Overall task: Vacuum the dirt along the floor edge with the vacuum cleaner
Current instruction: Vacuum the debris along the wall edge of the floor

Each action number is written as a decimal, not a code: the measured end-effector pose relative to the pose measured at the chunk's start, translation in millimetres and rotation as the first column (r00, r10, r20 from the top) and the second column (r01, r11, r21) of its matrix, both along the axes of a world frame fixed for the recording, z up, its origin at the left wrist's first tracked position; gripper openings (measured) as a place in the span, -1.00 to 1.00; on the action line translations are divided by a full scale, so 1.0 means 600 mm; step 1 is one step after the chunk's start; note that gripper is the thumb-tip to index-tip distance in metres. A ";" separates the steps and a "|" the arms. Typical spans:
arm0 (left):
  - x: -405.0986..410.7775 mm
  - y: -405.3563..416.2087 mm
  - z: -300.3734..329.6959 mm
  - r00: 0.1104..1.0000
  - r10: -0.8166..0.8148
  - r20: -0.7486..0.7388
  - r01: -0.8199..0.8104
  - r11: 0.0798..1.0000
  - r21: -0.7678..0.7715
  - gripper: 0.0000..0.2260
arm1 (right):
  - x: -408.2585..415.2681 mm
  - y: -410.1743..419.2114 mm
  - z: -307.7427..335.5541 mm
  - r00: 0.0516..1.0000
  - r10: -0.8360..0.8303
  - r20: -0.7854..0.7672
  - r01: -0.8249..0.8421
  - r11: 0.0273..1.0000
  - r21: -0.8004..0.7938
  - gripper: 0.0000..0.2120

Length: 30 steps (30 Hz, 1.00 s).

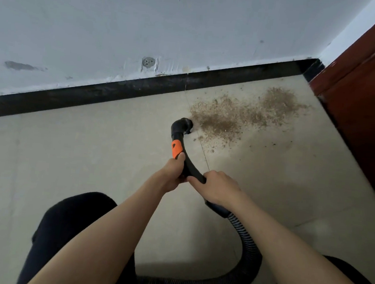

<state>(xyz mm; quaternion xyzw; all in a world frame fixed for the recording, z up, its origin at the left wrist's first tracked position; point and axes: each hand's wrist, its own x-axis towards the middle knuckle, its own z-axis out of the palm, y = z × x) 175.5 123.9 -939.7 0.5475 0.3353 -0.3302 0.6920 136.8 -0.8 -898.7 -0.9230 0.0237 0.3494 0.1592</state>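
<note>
I'm gripping the vacuum wand (186, 161) in both hands, left hand (172, 174) leading (right hand (217, 189) behind); nozzle (184, 126) touching the sawdust streak (246, 111), which is running toward two o'clock.

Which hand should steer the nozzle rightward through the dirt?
Probably left: the left hand grips the wand nearer the nozzle; the right hand holds farther back near the hose.

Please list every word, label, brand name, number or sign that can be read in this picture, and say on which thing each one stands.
None: no readable text shows anywhere.
Vacuum handle: its orange patch is plain, with no brand or number visible.
Ribbed hose: no marking visible.
Wall: only stains and a round patch, no writing.
</note>
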 end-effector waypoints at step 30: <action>0.239 -0.150 -0.059 0.993 0.080 0.089 -0.096 0.977 0.192 -0.58 | 0.276 -0.170 -0.077 0.977 0.178 0.113 -0.188 0.978 0.085 -0.43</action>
